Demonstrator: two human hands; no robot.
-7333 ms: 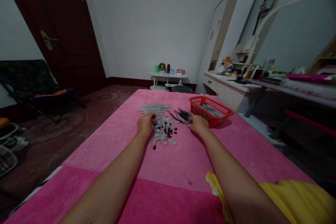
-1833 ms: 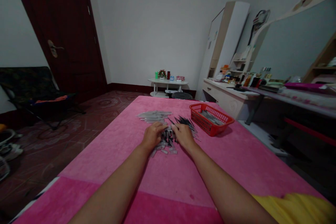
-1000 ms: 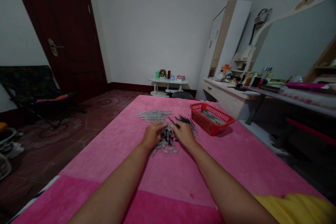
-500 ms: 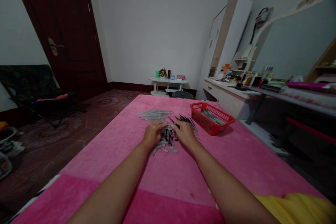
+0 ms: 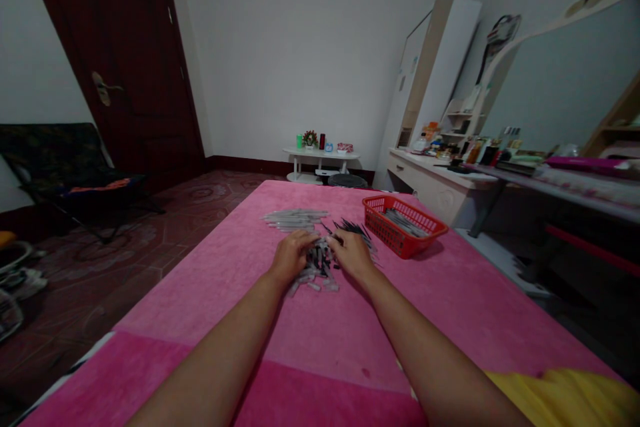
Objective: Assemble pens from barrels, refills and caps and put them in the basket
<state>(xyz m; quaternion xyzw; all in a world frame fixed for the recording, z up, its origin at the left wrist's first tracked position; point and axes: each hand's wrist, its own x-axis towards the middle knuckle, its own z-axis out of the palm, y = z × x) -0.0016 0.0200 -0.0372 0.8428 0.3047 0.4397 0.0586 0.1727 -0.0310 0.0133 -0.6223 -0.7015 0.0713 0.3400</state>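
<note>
Both hands meet over a pile of small clear and black pen-cap-like pieces (image 5: 320,267) on the pink cover (image 5: 320,337). My left hand (image 5: 294,255) is closed at the left of the pile, with its fingertips pressed together. Opposite it, my right hand (image 5: 353,255) pinches with thumb and forefinger, its tips close to the left ones. Whatever small thing lies between the fingertips is too small to make out. Just beyond the left hand lies a row of pale, pen-like sticks (image 5: 293,218). Thin black-tipped sticks (image 5: 356,227) fan out behind the right hand, which partly hides them.
A red plastic basket (image 5: 417,243) holding grey sticks stands right of the hands. Yellow cloth (image 5: 560,393) lies at the near right. Past the far edge is a small white table (image 5: 320,153); a cluttered dresser (image 5: 425,170) lines the right side.
Hardly anything differs. Both hands keep their place over the pile, and the sticks and basket stay where they were.
</note>
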